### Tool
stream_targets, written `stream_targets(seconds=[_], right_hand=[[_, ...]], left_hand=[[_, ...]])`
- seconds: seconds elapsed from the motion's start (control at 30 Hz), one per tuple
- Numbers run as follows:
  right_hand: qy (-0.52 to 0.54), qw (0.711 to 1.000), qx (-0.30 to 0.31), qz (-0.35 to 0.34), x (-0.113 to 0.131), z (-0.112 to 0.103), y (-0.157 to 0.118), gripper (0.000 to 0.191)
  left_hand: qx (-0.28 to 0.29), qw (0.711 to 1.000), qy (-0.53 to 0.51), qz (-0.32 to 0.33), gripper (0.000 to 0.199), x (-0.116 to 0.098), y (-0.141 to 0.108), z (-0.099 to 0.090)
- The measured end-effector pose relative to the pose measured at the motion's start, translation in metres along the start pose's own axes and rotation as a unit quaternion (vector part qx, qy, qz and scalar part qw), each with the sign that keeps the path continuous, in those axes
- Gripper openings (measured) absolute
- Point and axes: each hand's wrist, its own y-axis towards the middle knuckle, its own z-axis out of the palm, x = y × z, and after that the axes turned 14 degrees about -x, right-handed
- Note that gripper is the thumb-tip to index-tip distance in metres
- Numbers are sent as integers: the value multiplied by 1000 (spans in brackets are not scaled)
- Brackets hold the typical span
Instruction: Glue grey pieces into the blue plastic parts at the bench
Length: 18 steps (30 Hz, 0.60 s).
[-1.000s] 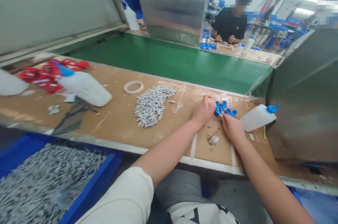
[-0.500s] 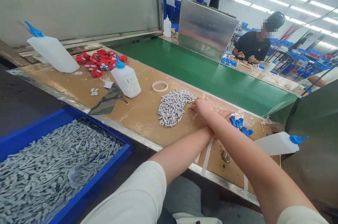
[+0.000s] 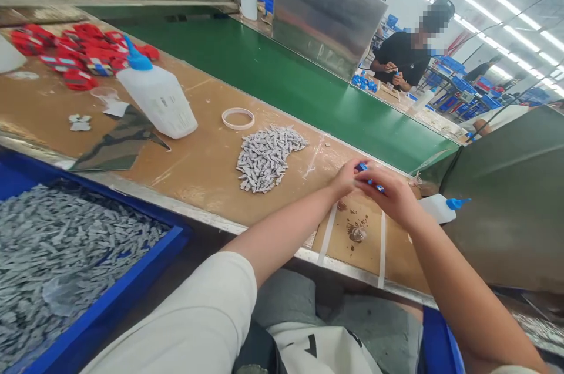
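Note:
My left hand (image 3: 345, 181) is closed around a small blue plastic part (image 3: 362, 167), which shows above the fingertips. My right hand (image 3: 393, 191) meets it from the right, fingers bent and pressed together at the same spot; whatever is in them is hidden. A bit more blue (image 3: 379, 188) shows between the right fingers, and I cannot tell whether it is the same part. Left of both hands lies a heap of small grey plastic pieces (image 3: 265, 158) on the brown-covered bench (image 3: 207, 171).
A white squeeze bottle (image 3: 437, 208) lies beyond my right wrist; another bottle (image 3: 161, 101) leans near red parts (image 3: 79, 54). A tape ring (image 3: 238, 119) sits by the heap. A blue bin (image 3: 145, 271) of grey pieces stands lower left. Behind the bench runs a green conveyor belt (image 3: 211, 57). A co-worker (image 3: 403, 57) sits across.
My right hand has left the edge of the grey heap and uncrossed from over my left arm. Both hands now meet at the blue part. The view has shifted right.

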Motion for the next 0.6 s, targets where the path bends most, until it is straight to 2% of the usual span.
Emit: stream_targets(seconds=[0.1, 0.17, 0.23, 0.4, 0.5, 0.6], right_hand=[[0, 996, 84, -16, 0, -31, -56, 21], [-19, 990, 137, -21, -3, -35, -84, 27], [-52, 984, 167, -36, -6, -32, -100, 33], [-112, 965, 219, -93, -4, -25, -105, 43], [-111, 957, 239, -121, -1, -27, -99, 42], [-85, 958, 246, -121, -3, -30, -98, 41]], left_hand=[[-2, 995, -93, -46, 48, 2, -2, 0], [2, 994, -90, -65, 52, 1, -5, -2], [6, 999, -30, -29, 50, 0, -7, -4], [24, 987, 99, 127, 56, -1, -13, -7], [42, 982, 119, 137, 57, 2, -14, -6], [54, 986, 119, 106, 57, 6, -13, -4]])
